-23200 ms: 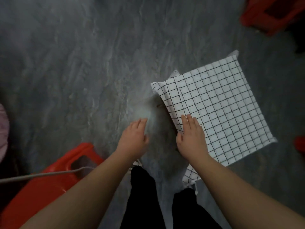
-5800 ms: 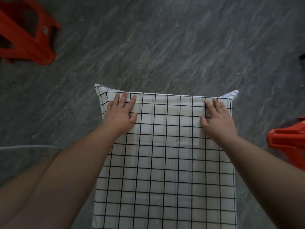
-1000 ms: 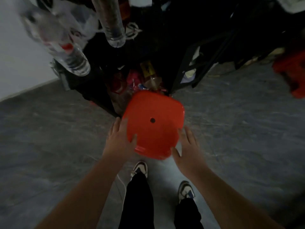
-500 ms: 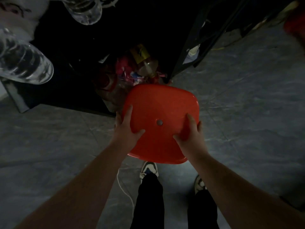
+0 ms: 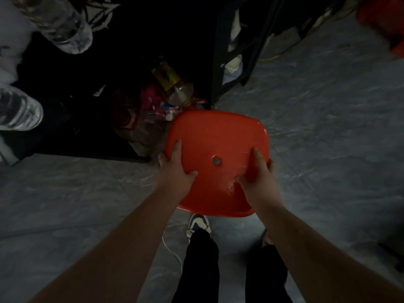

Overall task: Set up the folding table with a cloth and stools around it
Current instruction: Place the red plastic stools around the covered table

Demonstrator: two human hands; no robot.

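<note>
Clear plastic bottles (image 5: pixel 65 25) hung at the upper left. The left hand (image 5: pixel 175 171) gripped the red plastic stool (image 5: pixel 218 138) by its seat's left edge, the right hand (image 5: pixel 258 178) its right edge, above the grey floor (image 5: pixel 328 127) before dark shelving (image 5: pixel 220 51).

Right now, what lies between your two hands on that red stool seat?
In the head view, only bare red stool seat with its small centre hole lies between the left hand and right hand.

No text can be read; the yellow label (image 5: pixel 166 75) on a bottle (image 5: pixel 175 86) is too dark and blurred.
</note>
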